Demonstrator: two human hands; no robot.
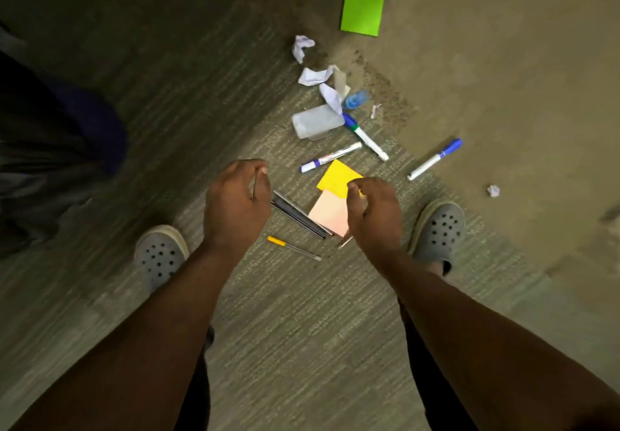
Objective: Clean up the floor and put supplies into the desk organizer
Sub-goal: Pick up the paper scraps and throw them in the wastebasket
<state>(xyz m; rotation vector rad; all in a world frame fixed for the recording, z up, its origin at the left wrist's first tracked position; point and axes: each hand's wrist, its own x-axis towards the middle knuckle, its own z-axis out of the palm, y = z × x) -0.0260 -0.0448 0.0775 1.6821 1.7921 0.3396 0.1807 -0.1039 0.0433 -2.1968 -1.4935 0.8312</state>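
Under my feet the floor (302, 330) is rough, ribbed matt carpet, bearing crumpled white paper (313, 75), smooth matt yellow paper (337, 179) and green paper (364, 3), glossy plastic markers (330, 157), a translucent plastic container (315, 121) and my perforated matt rubber-like clogs (161, 252).

Lime-green sheet (364, 3), yellow note (337, 178) over a peach one (330, 213), blue-capped markers (434, 159), perhaps grey-striped carpet (285, 313).

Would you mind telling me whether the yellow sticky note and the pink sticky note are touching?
Touching. The head view shows the yellow sticky note overlapping the upper corner of the pink sticky note on the carpet, with no gap between them.
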